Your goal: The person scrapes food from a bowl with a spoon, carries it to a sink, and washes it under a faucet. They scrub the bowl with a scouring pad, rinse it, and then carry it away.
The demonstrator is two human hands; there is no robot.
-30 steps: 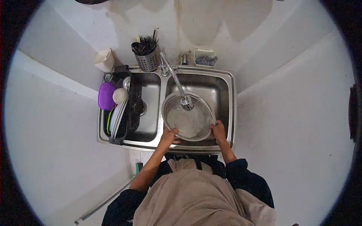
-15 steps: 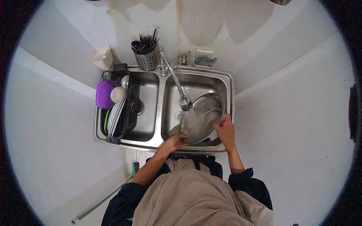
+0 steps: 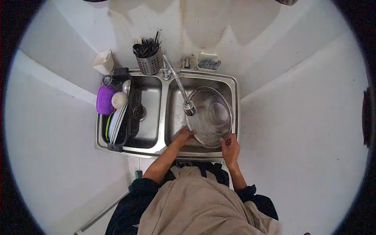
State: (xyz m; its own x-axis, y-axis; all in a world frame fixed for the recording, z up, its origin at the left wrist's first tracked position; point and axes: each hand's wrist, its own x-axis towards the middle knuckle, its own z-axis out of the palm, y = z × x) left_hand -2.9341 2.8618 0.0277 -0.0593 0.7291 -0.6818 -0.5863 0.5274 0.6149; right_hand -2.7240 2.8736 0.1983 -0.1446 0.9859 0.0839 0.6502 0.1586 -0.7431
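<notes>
A large, round, shiny bowl [image 3: 213, 127] lies in the right basin of the sink [image 3: 162, 129], with a paler circle showing at its base. Water from the faucet head [image 3: 190, 109] runs down onto its left side. My left hand [image 3: 185, 135] is at the bowl's lower left rim, its fingers curled and slightly blurred beside the falling water. On the lower right rim, my right hand [image 3: 231, 149] pinches the edge between thumb and fingers.
In the left basin a black dish rack [image 3: 125, 133] holds plates [image 3: 116, 123], a purple container [image 3: 105, 100] and a ladle [image 3: 126, 87]. Behind the sink stand a perforated cutlery holder [image 3: 148, 64] and a small tray with a scouring pad [image 3: 208, 64].
The bowl has gone from tilted to flatter, showing a rounder outline. My left hand has moved up along its left side; my right hand has slid down the right rim.
</notes>
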